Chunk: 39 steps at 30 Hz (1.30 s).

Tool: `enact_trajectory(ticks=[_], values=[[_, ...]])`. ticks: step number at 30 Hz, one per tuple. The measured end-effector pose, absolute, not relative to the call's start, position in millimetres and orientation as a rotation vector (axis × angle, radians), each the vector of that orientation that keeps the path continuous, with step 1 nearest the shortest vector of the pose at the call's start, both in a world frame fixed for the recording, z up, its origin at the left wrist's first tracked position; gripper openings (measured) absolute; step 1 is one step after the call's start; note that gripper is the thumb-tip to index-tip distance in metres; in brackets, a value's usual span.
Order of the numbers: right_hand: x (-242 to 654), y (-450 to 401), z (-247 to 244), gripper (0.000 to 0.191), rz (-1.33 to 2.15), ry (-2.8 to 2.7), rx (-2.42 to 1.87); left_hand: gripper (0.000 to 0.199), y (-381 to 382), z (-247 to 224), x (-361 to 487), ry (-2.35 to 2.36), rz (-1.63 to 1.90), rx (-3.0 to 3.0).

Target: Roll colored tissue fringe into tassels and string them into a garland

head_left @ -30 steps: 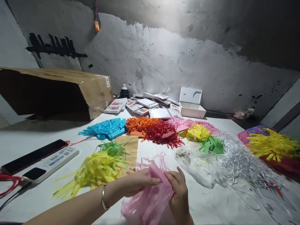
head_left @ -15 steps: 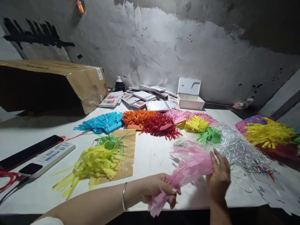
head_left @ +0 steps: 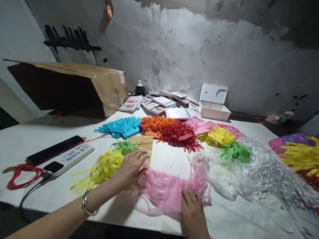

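Pink fringed tissue paper (head_left: 164, 189) lies spread near the table's front edge, its strips blurred at both ends. My left hand (head_left: 133, 167) is over its left end with fingers apart, beside the yellow fringed paper (head_left: 107, 166). My right hand (head_left: 193, 205) rests on the right part of the pink paper, fingers close together; whether they pinch it is hard to see. Green fringe (head_left: 127, 146) lies behind my left hand on brown paper (head_left: 147, 143). Clear plastic (head_left: 226, 182) sits to the right of the pink paper.
Blue (head_left: 119, 127), orange (head_left: 156, 125) and red (head_left: 180, 134) tassel bundles line the middle, with yellow, green and silver ones rightward. Behind are flat printed packs (head_left: 164, 101) and a white box (head_left: 215, 111). At left stand a cardboard box (head_left: 109, 93), a phone (head_left: 56, 151) and a power strip (head_left: 74, 159).
The pink paper, bunched up and held between both hands before, now lies spread on the table. My left hand has let go and opened; my right hand has moved left and down. The view has shifted left.
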State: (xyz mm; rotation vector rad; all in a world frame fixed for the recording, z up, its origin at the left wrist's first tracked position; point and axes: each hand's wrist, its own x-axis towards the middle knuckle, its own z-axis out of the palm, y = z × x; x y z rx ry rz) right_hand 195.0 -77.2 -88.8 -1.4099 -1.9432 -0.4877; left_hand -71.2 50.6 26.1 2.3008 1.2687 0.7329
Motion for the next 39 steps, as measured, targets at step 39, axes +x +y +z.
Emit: enact_trajectory(ticks=[39], values=[[206.2,-58.3,-24.8,0.015,0.460,-1.930,-1.683,0.021,16.5,-6.4,6.0,1.137,0.121,2.324]])
